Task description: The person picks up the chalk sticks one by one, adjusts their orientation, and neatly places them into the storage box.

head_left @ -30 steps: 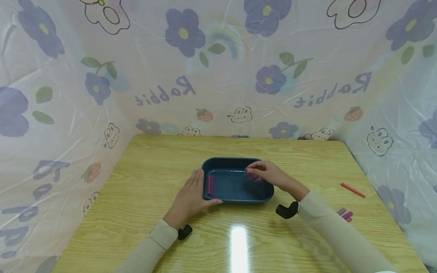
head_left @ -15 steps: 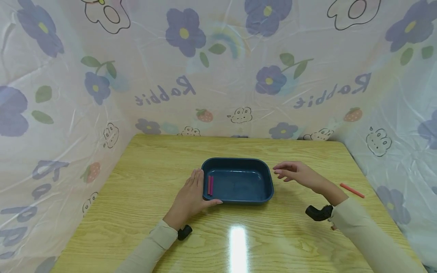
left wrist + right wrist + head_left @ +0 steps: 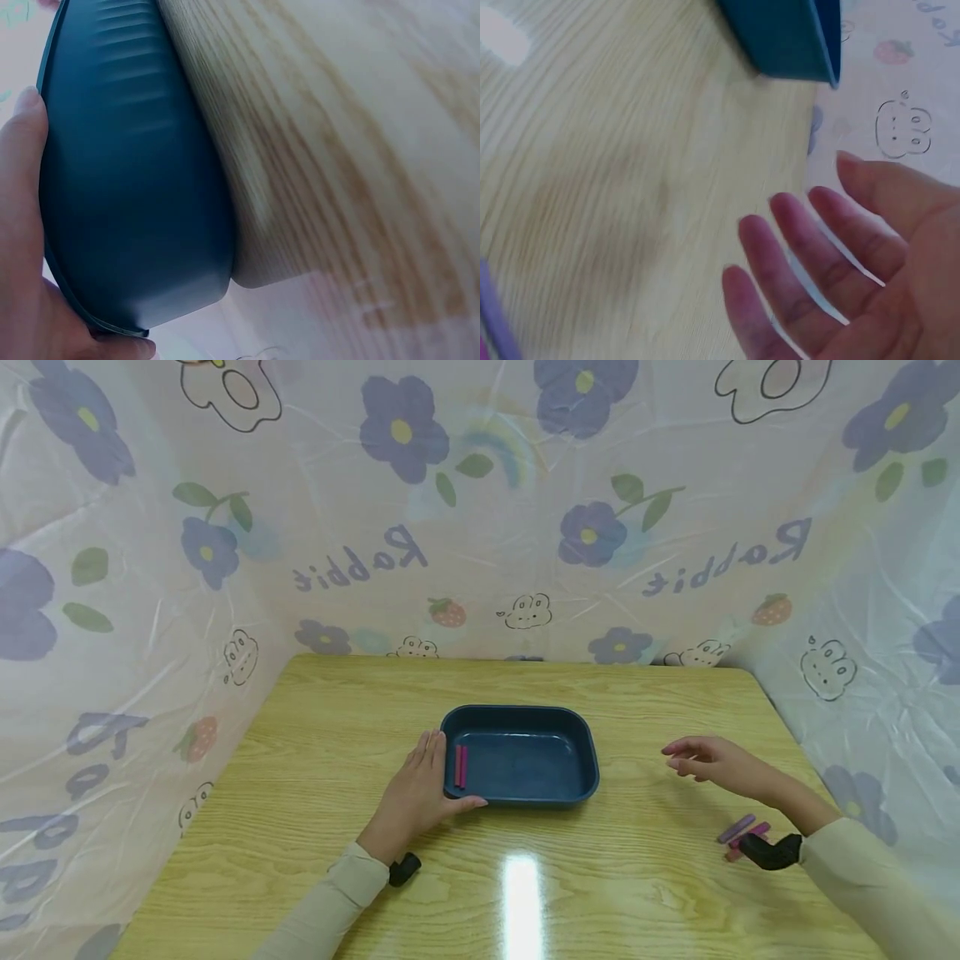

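A dark blue oblong tray [image 3: 517, 802] stands mid-table. Two thin sticks, one reddish [image 3: 457, 767] and one magenta [image 3: 464, 767], lie side by side at its left end. My left hand [image 3: 412, 789] rests against that end, fingers straight, thumb along the near rim. My right hand [image 3: 716, 766] hovers over the table to the tray's right, holding nothing, its fingers loosely bent and spread in the right wrist view. Below it lie a purple stick [image 3: 736, 828], a magenta stick [image 3: 759, 830] and a brownish-red stick [image 3: 733, 855], partly covered by the right wrist camera.
The wood-grain table [image 3: 337, 718] is enclosed by a printed cloth [image 3: 480, 543] at the back and sides. A bright light reflection [image 3: 522, 902] shows on the table's front part. Black wrist cameras [image 3: 771, 852] sit on both wrists.
My right hand has left the tray's right end and moved right, above the table. The orange-red stick at the right is now hidden behind the right arm. The left hand stays put.
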Demonstrator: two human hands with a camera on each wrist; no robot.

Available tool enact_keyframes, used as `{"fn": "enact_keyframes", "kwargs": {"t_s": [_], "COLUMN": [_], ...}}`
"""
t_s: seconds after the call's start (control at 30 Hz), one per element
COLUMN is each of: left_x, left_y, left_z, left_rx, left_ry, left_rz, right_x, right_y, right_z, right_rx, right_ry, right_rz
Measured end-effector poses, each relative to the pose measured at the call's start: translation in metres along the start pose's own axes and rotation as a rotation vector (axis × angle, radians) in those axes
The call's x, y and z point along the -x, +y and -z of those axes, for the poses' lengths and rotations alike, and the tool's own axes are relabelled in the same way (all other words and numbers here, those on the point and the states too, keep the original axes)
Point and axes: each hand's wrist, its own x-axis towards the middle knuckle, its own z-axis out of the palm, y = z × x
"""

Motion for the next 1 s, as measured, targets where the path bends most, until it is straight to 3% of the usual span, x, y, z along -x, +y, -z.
{"fn": "enact_keyframes", "kwargs": {"t_s": [0.43,0.77,0.87,0.93,1.0], "left_x": [-0.002,-0.004,-0.004,-0.004,-0.004], "left_y": [-0.002,-0.001,-0.001,-0.001,-0.002], "left_z": [-0.001,0.001,0.001,0.001,0.000], "left_rx": [0.012,0.040,0.048,0.058,0.070], "left_ry": [-0.004,-0.009,-0.002,0.004,0.009], "left_rz": [0.017,0.031,0.031,0.029,0.028], "right_x": [0.028,0.041,0.044,0.046,0.049], "right_y": [0.014,0.033,0.038,0.041,0.044], "right_z": [0.004,0.003,0.002,0.001,0.000], "right_rx": [0.196,0.280,0.255,0.181,0.031], "right_ry": [-0.001,-0.108,-0.126,-0.152,-0.194], "right_rz": [-0.048,0.041,0.046,0.023,-0.026]}}
